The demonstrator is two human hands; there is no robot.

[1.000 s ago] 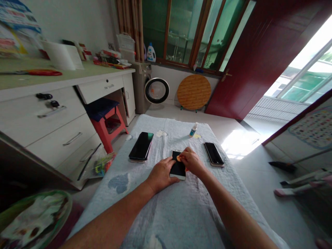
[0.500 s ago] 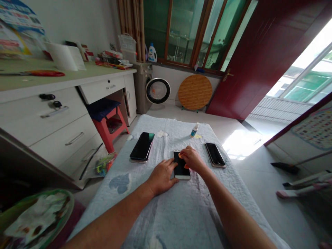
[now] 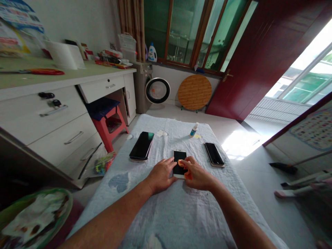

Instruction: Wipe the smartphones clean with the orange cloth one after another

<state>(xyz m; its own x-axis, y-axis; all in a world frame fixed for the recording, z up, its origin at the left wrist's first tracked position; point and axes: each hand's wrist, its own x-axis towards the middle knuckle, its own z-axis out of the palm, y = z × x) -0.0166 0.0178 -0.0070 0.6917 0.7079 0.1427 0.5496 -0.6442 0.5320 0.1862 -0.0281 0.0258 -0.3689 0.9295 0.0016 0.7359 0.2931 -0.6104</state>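
A white-framed smartphone (image 3: 179, 156) with a dark screen lies flat on the cloth-covered table (image 3: 166, 221). My left hand (image 3: 162, 174) grips its left side, fingers on the edge and thumb by the lower end. Bunched in my right hand (image 3: 197, 173) is an orange cloth (image 3: 181, 162), pressed against the screen; part of it is hidden by the fingers. To the left rests a larger dark phone (image 3: 142, 145), which seems to lie on another one. Over on the right is a third phone (image 3: 214, 154). Behind them stands a small spray bottle (image 3: 193, 130) with a blue label.
A green-rimmed bin (image 3: 68, 204) stands at the lower left, near a plastic bag (image 3: 100, 164). Beyond the table are a red stool (image 3: 107, 124), a white drawer desk (image 3: 57, 121), a washing machine with its door open (image 3: 157, 90) and a round wooden board (image 3: 195, 92).
My right hand has slid down the screen toward me with the orange cloth, uncovering the phone's upper end. My left hand stays at the phone's left side.
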